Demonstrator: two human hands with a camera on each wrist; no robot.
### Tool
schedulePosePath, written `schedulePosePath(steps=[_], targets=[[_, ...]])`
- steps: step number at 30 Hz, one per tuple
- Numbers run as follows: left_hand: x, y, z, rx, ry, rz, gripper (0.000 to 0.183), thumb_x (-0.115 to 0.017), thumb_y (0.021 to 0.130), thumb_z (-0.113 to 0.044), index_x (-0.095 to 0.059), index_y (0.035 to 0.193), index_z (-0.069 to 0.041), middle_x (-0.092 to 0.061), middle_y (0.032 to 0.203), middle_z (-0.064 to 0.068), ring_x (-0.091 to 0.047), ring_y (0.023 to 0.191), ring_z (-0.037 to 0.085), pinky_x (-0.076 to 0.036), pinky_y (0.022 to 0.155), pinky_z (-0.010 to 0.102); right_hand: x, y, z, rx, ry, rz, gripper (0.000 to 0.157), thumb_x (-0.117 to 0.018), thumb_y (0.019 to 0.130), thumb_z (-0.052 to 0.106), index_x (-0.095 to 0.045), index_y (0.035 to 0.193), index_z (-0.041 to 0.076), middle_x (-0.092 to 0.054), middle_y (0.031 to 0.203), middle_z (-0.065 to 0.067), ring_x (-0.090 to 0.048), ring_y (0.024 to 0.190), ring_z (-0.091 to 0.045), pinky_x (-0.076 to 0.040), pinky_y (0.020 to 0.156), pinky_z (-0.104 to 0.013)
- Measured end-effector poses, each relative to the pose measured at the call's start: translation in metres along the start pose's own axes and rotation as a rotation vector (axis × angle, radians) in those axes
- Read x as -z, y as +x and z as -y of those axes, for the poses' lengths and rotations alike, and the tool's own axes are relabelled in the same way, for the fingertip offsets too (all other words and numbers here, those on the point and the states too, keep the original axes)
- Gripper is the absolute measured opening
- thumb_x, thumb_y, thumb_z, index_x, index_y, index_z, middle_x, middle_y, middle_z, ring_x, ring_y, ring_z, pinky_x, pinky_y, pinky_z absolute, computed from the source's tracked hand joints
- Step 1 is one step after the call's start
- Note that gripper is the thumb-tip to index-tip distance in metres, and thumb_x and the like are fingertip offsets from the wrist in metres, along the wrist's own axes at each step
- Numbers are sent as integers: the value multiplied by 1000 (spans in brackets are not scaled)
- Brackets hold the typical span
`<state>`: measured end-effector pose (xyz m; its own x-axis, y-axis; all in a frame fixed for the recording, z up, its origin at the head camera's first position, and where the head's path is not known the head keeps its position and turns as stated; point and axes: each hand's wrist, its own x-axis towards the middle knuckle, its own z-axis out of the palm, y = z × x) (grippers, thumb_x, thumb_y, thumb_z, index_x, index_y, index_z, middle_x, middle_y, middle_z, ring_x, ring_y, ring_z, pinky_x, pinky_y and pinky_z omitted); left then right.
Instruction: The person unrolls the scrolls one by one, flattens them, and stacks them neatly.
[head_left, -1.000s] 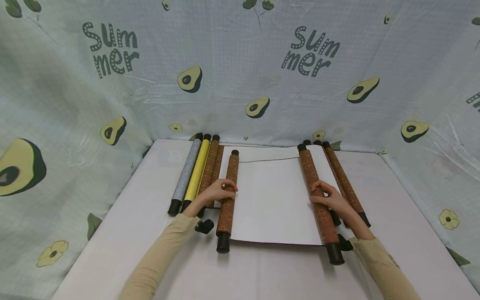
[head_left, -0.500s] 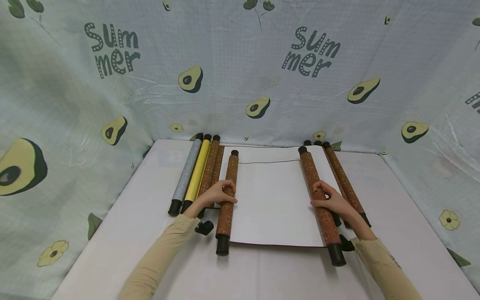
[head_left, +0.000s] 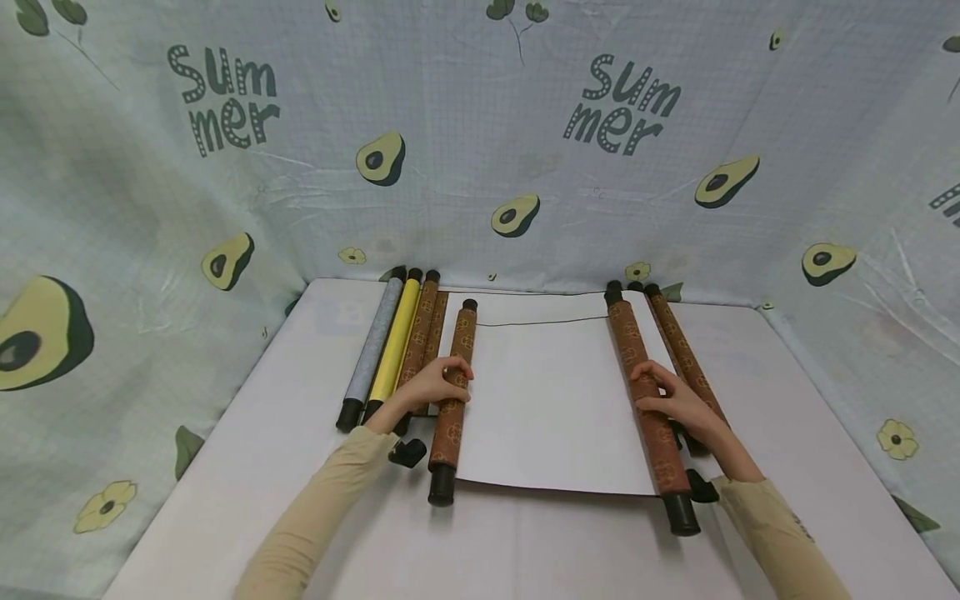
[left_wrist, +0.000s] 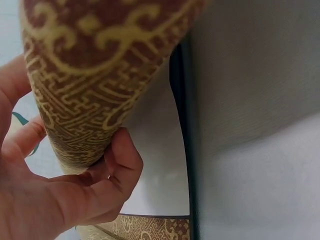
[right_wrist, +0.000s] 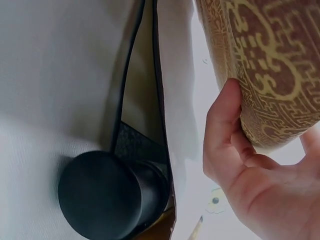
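A hanging scroll lies partly unrolled between my hands, its blank white sheet (head_left: 551, 400) stretched across the middle of the head view. My left hand (head_left: 431, 385) grips the scroll's left roll (head_left: 448, 437), thumb and fingers curled round it. The right hand (head_left: 681, 410) grips the thicker right roll (head_left: 660, 454) in the same way. Both rolls are brown with a gold pattern and have black end knobs. In the left wrist view, fingers (left_wrist: 125, 162) wrap under the patterned roll (left_wrist: 95, 75). The right wrist view shows the roll (right_wrist: 272, 65) against the fingers and palm (right_wrist: 270, 195).
Beneath the held scroll lies another open one, its brown roll (head_left: 693, 367) showing at the right. A grey roll (head_left: 372, 342), a yellow roll (head_left: 397, 342) and brown rolls lie side by side at the left on the white table (head_left: 247, 467). A printed curtain (head_left: 465, 108) hangs behind.
The right hand and its roll have shifted a little to the right, so slightly more white sheet shows. The left hand and its roll have moved only slightly.
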<state>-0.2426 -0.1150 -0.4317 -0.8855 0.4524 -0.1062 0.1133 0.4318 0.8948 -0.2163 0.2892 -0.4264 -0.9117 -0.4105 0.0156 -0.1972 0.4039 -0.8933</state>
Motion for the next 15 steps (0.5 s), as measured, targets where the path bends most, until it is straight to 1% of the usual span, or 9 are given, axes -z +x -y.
schedulePosePath(steps=[4, 9, 12, 15], targets=[[2, -1, -2, -2, -21, 10, 29, -64, 76, -1, -54, 102, 5, -47, 111, 20, -47, 76, 18, -44, 59, 26, 3, -1, -1, 38, 4, -3, 29, -57, 85, 8, -43, 109, 2, -41, 111, -2, -38, 93, -5, -42, 65, -25], [4, -1, -2, -20, -29, 19, 25, -60, 78, 1, -56, 102, 6, -51, 109, 20, -46, 80, 17, -42, 62, 24, 6, -2, -3, 67, 9, -8, 28, -55, 85, 5, -43, 109, -3, -43, 105, 5, -38, 90, -6, -40, 66, -24], [6, -1, -3, -27, -11, 23, 22, -57, 81, -1, -57, 101, 7, -54, 108, 20, -45, 82, 17, -41, 62, 24, 7, -3, -4, 66, -4, -17, 26, -54, 85, 4, -44, 107, -4, -44, 103, 7, -39, 87, -6, -40, 66, -23], [7, -1, -4, -15, 1, 21, 20, -56, 82, -4, -58, 100, 6, -55, 107, 19, -45, 80, 16, -40, 61, 24, 7, -3, -3, 44, -14, -37, 24, -56, 84, 5, -45, 104, -3, -45, 99, 7, -41, 83, -6, -40, 65, -24]])
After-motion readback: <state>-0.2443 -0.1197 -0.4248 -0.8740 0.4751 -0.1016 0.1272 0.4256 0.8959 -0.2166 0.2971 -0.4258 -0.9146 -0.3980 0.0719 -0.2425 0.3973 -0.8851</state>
